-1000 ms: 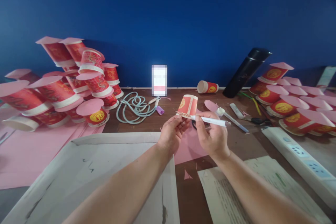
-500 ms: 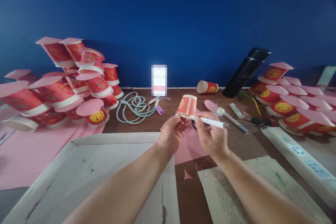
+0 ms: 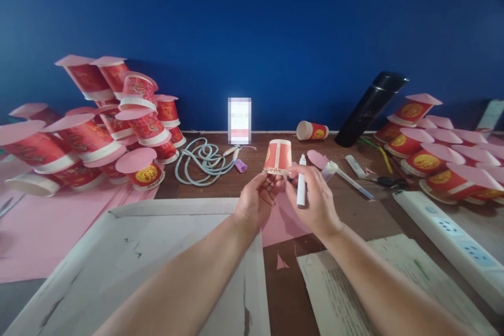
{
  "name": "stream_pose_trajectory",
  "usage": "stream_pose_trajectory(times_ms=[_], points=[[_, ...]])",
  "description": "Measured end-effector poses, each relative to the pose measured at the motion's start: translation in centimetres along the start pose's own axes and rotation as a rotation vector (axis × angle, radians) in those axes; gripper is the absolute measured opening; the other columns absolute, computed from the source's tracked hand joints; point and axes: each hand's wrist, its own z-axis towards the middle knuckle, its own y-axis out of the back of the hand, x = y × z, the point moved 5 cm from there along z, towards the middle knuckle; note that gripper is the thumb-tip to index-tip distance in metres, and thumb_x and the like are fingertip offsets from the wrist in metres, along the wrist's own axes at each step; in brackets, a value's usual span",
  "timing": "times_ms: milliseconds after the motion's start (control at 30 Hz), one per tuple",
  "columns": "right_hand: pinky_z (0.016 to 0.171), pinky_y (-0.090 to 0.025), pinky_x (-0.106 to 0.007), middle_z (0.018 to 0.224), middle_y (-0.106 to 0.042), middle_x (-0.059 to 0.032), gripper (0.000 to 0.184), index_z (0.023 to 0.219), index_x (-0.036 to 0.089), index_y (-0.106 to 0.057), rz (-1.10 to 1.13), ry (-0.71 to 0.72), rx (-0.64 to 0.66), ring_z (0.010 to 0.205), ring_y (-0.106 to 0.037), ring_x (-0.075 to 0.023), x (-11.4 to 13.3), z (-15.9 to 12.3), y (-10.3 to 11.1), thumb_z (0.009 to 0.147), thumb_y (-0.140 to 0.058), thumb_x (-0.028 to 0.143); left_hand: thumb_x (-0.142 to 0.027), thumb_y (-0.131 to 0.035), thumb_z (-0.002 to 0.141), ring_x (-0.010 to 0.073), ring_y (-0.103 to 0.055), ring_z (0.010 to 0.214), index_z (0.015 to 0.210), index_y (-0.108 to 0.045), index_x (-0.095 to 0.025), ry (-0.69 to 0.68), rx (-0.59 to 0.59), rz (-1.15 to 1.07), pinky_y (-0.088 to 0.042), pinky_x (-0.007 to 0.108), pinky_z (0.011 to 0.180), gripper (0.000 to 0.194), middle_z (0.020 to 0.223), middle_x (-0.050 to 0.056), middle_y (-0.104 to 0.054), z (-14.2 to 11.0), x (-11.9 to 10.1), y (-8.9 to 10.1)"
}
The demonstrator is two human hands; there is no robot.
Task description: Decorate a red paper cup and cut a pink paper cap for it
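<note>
A red paper cup (image 3: 280, 155) with a gold emblem is held upside down in front of me, brown marks running along its pale rim. My left hand (image 3: 258, 197) grips that rim from the lower left, its fingers underneath. At the cup's right side, the fingertips of my right hand (image 3: 317, 199) touch the rim. A white marker pen (image 3: 301, 184) stands nearly upright in that same hand, its tip pointing up and away from the cup. Below the hands lies pink paper (image 3: 281, 220).
Red cups with pink paper discs (image 3: 136, 160) are stacked at left, more cups with pink cones (image 3: 433, 155) at right. A black flask (image 3: 370, 110), glue bottle (image 3: 329, 169), coiled cable (image 3: 205, 163), power strip (image 3: 444, 226), white tray (image 3: 157, 203) and printed sheet (image 3: 378, 273) surround the hands.
The marker's tip has left the cup's rim, and the pen has swung from nearly level to upright. The cup has turned a little, and my right fingers have come to its rim.
</note>
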Motion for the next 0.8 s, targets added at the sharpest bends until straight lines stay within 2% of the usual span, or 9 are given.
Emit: stream_pose_trajectory(times_ms=[167, 433, 567, 667, 800], points=[[0.083, -0.050, -0.038, 0.098, -0.064, -0.0057, 0.023, 0.107, 0.023, -0.057, -0.060, 0.025, 0.001, 0.092, -0.062, -0.0229, -0.53, 0.10, 0.27, 0.085, -0.058, 0.016, -0.011, -0.057, 0.086, 0.0118, -0.068, 0.070, 0.084, -0.067, -0.006, 0.029, -0.007, -0.006, -0.056, 0.020, 0.071, 0.011, 0.074, 0.009, -0.069, -0.15, 0.11, -0.05], [0.082, -0.049, -0.039, 0.095, -0.061, -0.0049, 0.029, 0.109, 0.025, -0.058, -0.025, 0.118, 0.106, 0.092, -0.060, -0.0237, 0.08, 0.04, 0.07, 0.082, -0.057, 0.013, -0.011, -0.056, 0.086, 0.0112, -0.066, 0.066, 0.080, -0.068, -0.007, 0.025, 0.005, -0.003, -0.055, 0.022, 0.069, 0.014, 0.070, 0.007, -0.068, -0.20, 0.21, 0.03], [0.080, -0.049, -0.039, 0.094, -0.061, -0.0046, 0.032, 0.110, 0.026, -0.059, -0.020, 0.126, 0.108, 0.089, -0.059, -0.0239, 0.21, 0.06, 0.19, 0.080, -0.058, 0.014, -0.016, -0.067, 0.081, 0.0099, -0.065, 0.070, 0.083, -0.070, -0.009, -0.021, 0.093, 0.045, -0.052, 0.022, 0.076, 0.008, 0.073, 0.004, -0.068, -0.27, 0.29, -0.32], [0.081, -0.050, -0.040, 0.096, -0.063, -0.0050, 0.032, 0.108, 0.025, -0.060, -0.001, 0.112, 0.091, 0.091, -0.060, -0.0248, 0.10, 0.06, 0.26, 0.078, -0.060, 0.015, -0.020, -0.077, 0.073, 0.0086, -0.063, 0.071, 0.080, -0.070, -0.011, -0.072, 0.179, 0.145, -0.050, 0.022, 0.078, 0.013, 0.074, 0.001, -0.068, -0.44, 0.29, -0.65], [0.087, -0.051, -0.041, 0.098, -0.066, -0.0046, 0.031, 0.109, 0.025, -0.060, 0.062, 0.075, 0.068, 0.096, -0.062, -0.0243, -0.05, 0.11, 0.18, 0.081, -0.058, 0.012, -0.023, -0.079, 0.071, 0.0094, -0.064, 0.076, 0.081, -0.071, -0.012, -0.084, 0.226, 0.223, -0.048, 0.022, 0.080, 0.017, 0.079, 0.003, -0.070, -0.55, 0.31, -0.79]])
